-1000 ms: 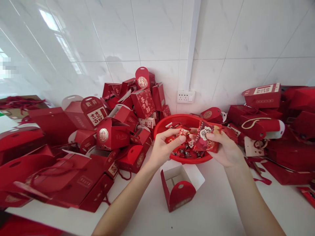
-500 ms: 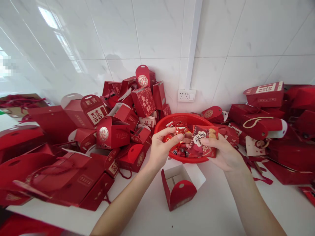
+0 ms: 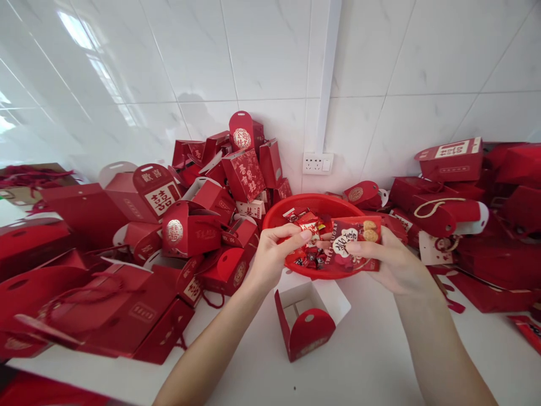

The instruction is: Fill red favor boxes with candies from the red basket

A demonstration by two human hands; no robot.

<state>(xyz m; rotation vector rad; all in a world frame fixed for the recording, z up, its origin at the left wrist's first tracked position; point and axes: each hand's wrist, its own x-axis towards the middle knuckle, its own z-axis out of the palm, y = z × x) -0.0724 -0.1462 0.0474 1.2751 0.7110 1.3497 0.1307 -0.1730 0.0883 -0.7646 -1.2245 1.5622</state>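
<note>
Above a red plastic basket (image 3: 270, 217), my right hand (image 3: 395, 259) grips a red candy packet (image 3: 350, 243) printed "SWEET SUGAR", its thumb across the front. My left hand (image 3: 276, 251) pinches a small wrapped candy (image 3: 310, 228) with red and white wrapping between thumb and fingers, just left of the packet. More small wrapped candies (image 3: 310, 259) lie in the basket beneath both hands, partly hidden by them. In front of the basket, an open red gift box (image 3: 306, 330) with a white inside stands on the white table, its flaps folded out.
Red gift boxes (image 3: 131, 304) are heaped along the left, and more red boxes (image 3: 486, 259) are piled on the right. Behind the basket, a white socket (image 3: 318, 163) is fixed to the tiled wall. A red packet (image 3: 526, 330) lies at the right edge.
The small candy in my left hand has turned, showing more of its white print. The packet in my right hand has shifted slightly right. The view has moved a little.
</note>
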